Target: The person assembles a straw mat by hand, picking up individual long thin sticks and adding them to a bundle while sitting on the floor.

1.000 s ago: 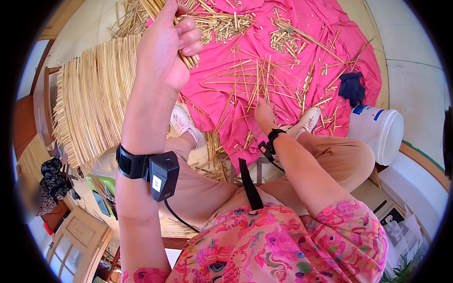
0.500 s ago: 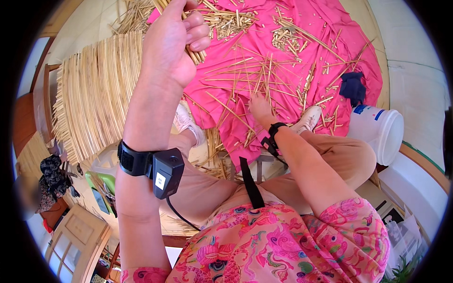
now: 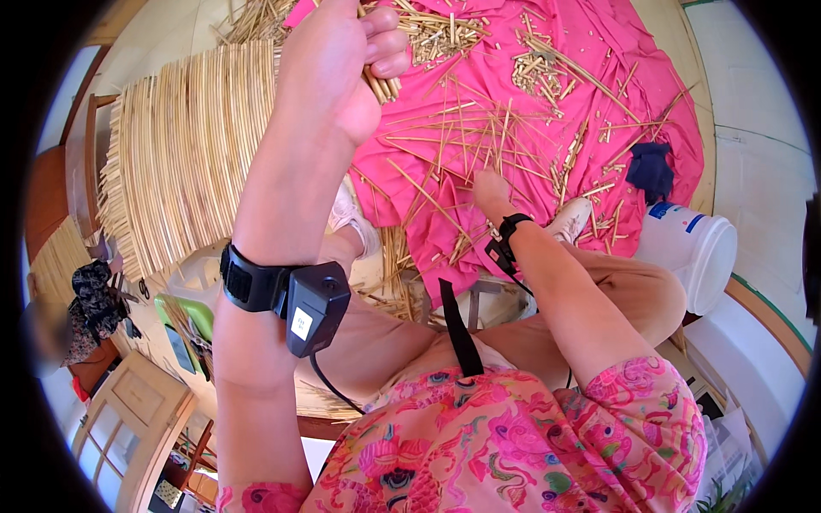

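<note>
My left hand (image 3: 335, 73) is raised at the top of the view, its fingers wrapped round a bundle of straw stalks (image 3: 382, 88). The cut ends stick out below the fist, and the upper part of the bundle leaves the picture. Lower and to the right, my right hand (image 3: 492, 190) is closed over the pink cloth (image 3: 432, 224), close to a loose tangle of thin straw stalks (image 3: 466, 141). What lies between its fingers is hidden. Short cut straw pieces (image 3: 537, 73) lie in heaps farther off on the cloth.
A large mat of straw stalks (image 3: 184, 162) is at the left. A white bucket (image 3: 688, 252) stands at the right, beside a dark blue cloth (image 3: 650, 173). My shoes (image 3: 571, 220) rest at the near edge of the pink cloth. Another person (image 3: 85, 295) is at the far left.
The whole scene has shifted slightly right in the picture. Both hands keep much the same pose, and the left still grips the straw bundle.
</note>
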Demonstrator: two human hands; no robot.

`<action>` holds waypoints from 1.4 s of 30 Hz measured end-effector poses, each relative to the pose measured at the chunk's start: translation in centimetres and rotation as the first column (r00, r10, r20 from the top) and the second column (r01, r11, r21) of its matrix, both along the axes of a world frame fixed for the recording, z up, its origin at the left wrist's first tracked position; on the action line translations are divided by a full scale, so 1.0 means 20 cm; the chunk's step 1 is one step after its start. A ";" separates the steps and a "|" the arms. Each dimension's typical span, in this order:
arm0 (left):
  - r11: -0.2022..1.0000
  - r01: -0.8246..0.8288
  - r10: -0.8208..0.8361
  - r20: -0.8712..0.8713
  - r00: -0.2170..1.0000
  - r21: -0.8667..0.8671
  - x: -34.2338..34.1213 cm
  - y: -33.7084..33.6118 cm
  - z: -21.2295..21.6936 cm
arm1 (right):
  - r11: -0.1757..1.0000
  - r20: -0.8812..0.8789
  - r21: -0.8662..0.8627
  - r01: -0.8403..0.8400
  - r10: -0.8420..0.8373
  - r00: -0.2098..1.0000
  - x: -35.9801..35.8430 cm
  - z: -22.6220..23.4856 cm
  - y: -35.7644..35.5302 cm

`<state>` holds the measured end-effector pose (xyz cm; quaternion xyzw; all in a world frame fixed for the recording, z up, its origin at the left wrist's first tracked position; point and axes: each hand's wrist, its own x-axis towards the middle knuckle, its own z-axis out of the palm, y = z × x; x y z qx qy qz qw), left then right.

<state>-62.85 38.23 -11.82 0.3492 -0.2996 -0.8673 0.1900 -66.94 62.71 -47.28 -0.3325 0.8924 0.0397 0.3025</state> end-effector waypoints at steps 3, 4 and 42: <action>0.999 0.015 -0.015 -0.023 1.000 -0.032 -0.03 0.03 0.01 | 0.976 -0.105 -0.124 0.179 -0.192 0.976 0.01 -0.02 0.08; 1.000 0.019 -0.019 -0.035 0.999 -0.016 -0.05 0.04 0.00 | 0.963 -0.161 -0.188 0.192 -0.223 0.961 0.01 -0.03 0.12; 0.874 0.487 -0.484 -0.073 0.872 0.015 0.06 0.12 -0.08 | 0.311 0.548 -0.806 0.504 0.068 0.834 -0.33 1.61 -0.20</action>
